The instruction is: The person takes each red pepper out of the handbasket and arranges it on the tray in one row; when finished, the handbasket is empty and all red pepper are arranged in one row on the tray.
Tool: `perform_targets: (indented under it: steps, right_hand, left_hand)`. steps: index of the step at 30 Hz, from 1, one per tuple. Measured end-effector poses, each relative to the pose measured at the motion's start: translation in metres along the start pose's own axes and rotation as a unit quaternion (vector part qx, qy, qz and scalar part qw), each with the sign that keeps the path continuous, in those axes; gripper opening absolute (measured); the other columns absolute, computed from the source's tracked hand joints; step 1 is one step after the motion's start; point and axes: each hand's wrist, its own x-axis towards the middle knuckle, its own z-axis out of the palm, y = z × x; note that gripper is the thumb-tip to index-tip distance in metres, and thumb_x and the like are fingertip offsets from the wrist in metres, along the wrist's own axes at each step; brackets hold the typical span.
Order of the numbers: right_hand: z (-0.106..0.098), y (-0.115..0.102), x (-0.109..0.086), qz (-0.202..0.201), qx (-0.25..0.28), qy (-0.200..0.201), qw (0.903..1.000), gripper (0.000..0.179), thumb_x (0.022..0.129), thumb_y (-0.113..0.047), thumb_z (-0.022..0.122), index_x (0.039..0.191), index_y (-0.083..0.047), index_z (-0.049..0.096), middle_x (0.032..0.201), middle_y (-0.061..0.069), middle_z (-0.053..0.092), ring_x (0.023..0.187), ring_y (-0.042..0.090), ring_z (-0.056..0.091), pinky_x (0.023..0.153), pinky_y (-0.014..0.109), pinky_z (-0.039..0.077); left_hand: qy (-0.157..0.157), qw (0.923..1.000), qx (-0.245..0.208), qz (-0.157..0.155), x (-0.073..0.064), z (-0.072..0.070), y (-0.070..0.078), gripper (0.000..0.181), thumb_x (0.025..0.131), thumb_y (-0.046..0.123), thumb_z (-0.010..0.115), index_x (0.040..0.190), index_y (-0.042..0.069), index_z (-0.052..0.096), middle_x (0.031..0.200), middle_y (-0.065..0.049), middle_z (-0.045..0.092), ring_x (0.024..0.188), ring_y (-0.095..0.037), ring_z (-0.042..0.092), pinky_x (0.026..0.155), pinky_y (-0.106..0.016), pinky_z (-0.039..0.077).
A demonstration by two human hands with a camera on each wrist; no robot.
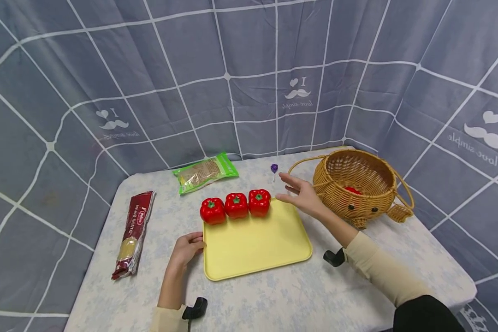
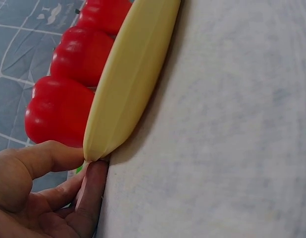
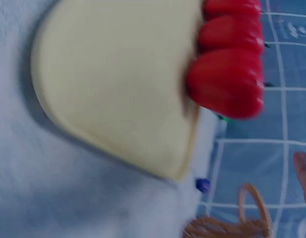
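A yellow tray (image 1: 257,240) lies on the table, with three red bell peppers (image 1: 236,205) in a row along its far edge. At its left side my left hand (image 1: 186,251) pinches the rim; in the left wrist view the thumb (image 2: 56,157) is on one side of the rim and the fingers on the other. My right hand (image 1: 300,196) hovers by the tray's far right corner, fingers spread and holding nothing. Just beyond its fingertips is a purple-wrapped lollipop (image 1: 274,168). A wicker basket (image 1: 332,196) stands to the right of that hand, something red (image 1: 352,190) inside it.
At the table's left lies a dark red pasta packet (image 1: 134,233). Behind the peppers is a green-edged clear packet (image 1: 206,173) with light brown contents. A grey checked curtain (image 1: 249,92) encloses the back and sides of the table.
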Motion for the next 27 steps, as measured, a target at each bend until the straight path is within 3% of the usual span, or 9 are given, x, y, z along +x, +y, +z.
perform_targets:
  steps: [6,10,13,17,24,27]
  right_hand:
    - [-0.033,-0.019,-0.001,0.0,0.025,0.042,0.9988,0.064,0.088,-0.015,0.071,0.145,-0.005,0.044,0.148,0.018,0.046,0.137,0.034,0.043,0.109,0.043,0.042]
    - [-0.056,-0.026,-0.004,0.0,0.013,0.053,0.9985,0.063,0.089,-0.015,0.07,0.145,-0.003,0.044,0.148,0.02,0.044,0.138,0.033,0.042,0.109,0.036,0.043]
    - [-0.076,-0.032,-0.005,0.01,-0.025,0.057,0.998,0.063,0.09,-0.02,0.069,0.145,-0.004,0.044,0.148,0.017,0.046,0.137,0.032,0.044,0.104,0.024,0.046]
    - [-0.109,-0.037,-0.003,0.045,-0.096,0.021,0.9941,0.063,0.09,-0.03,0.069,0.146,-0.013,0.045,0.148,0.008,0.048,0.133,0.028,0.048,0.092,0.012,0.046]
    - [-0.157,-0.033,-0.002,0.088,-0.17,-0.077,0.9785,0.061,0.091,-0.028,0.069,0.145,-0.011,0.046,0.146,0.013,0.049,0.135,0.032,0.045,0.107,0.048,0.04]
    - [-0.17,-0.023,-0.002,0.115,-0.197,-0.094,0.9691,0.064,0.09,-0.033,0.069,0.144,-0.008,0.046,0.146,0.016,0.049,0.135,0.034,0.044,0.109,0.051,0.038]
  left_hand:
    - [0.002,1.0,-0.003,-0.004,0.0,-0.002,0.001,0.041,0.09,0.0,0.06,0.129,-0.008,0.054,0.112,-0.017,0.06,0.092,-0.018,0.06,0.075,-0.025,0.056]
    - [0.005,1.0,-0.002,-0.003,0.0,-0.003,0.0,0.041,0.09,0.0,0.06,0.129,-0.009,0.054,0.111,-0.017,0.06,0.091,-0.018,0.06,0.075,-0.025,0.056]
    - [0.006,1.0,0.002,-0.003,-0.001,-0.004,0.0,0.04,0.089,0.0,0.06,0.128,-0.008,0.055,0.11,-0.017,0.06,0.09,-0.017,0.06,0.074,-0.024,0.056]
    - [0.006,1.0,0.003,0.003,-0.002,-0.004,-0.001,0.039,0.09,0.0,0.06,0.127,-0.009,0.056,0.109,-0.017,0.061,0.088,-0.016,0.06,0.073,-0.024,0.056]
    - [0.005,1.0,0.001,0.005,-0.004,-0.001,0.002,0.039,0.089,0.0,0.06,0.126,-0.009,0.056,0.108,-0.017,0.062,0.087,-0.016,0.059,0.073,-0.024,0.055]
    - [0.009,1.0,-0.001,-0.001,-0.004,0.0,0.003,0.039,0.089,0.0,0.061,0.126,-0.009,0.057,0.107,-0.017,0.062,0.087,-0.017,0.059,0.072,-0.023,0.055]
